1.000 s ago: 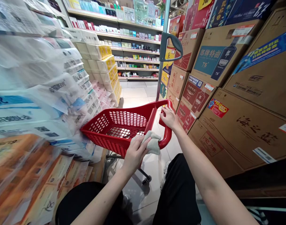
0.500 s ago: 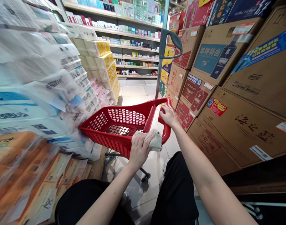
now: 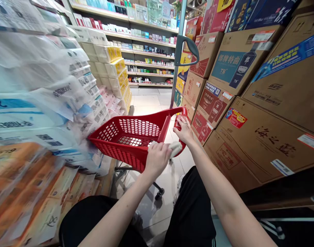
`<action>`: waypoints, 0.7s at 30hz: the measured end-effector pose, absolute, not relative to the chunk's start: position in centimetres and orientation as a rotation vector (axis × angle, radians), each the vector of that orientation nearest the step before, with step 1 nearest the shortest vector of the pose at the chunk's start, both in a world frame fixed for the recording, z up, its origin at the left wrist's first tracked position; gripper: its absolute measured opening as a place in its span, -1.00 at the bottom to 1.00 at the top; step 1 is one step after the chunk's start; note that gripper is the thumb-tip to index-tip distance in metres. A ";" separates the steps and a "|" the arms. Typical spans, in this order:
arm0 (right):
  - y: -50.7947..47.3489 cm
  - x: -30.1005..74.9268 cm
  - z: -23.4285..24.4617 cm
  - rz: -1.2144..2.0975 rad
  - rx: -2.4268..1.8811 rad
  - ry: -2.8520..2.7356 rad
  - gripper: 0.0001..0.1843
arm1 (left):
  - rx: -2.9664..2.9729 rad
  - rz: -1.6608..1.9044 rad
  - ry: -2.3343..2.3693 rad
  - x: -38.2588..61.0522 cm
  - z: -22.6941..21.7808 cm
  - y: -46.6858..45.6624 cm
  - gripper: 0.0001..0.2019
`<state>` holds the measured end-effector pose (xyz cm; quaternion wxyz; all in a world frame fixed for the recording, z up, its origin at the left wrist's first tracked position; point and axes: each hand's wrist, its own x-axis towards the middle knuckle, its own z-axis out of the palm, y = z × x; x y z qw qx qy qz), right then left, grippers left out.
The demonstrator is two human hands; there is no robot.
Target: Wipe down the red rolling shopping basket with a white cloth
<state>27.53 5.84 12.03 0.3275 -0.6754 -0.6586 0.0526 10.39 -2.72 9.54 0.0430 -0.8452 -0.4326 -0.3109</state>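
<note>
Wiping appears in hand: left grip (image 3: 158, 157) holds cloth (image 3: 176, 149) at red handle (image 3: 184, 111), right grip (image 3: 183, 130) clasps handle, next stroke likely needing bracing.

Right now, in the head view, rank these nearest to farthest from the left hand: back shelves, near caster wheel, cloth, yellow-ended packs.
1. Cloth: in the left hand.
2. Near caster wheel: below the red cart.
3. Yellow-ended packs: stacked ahead and left, past the cart.
4. Back shelves: farthest ahead.
</note>
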 end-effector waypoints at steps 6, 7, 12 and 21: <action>7.1 28.2 11.6 0.133 -1.738 -1.770 -0.37 | -2.519 -1.084 -1.101 11.4 7.1 -2.9 -0.57; 7.2 28.3 11.6 0.137 -1.725 -1.785 -0.37 | -2.528 -1.075 -1.046 11.0 6.6 -2.5 -0.55; 7.3 28.5 11.4 0.151 -1.719 -1.829 -0.35 | -2.526 -1.048 -0.941 7.7 4.8 -0.4 -0.49; 6.6 28.1 12.3 0.158 -1.786 -1.871 -0.35 | -2.565 -1.004 -1.358 -2.3 3.2 3.0 -0.58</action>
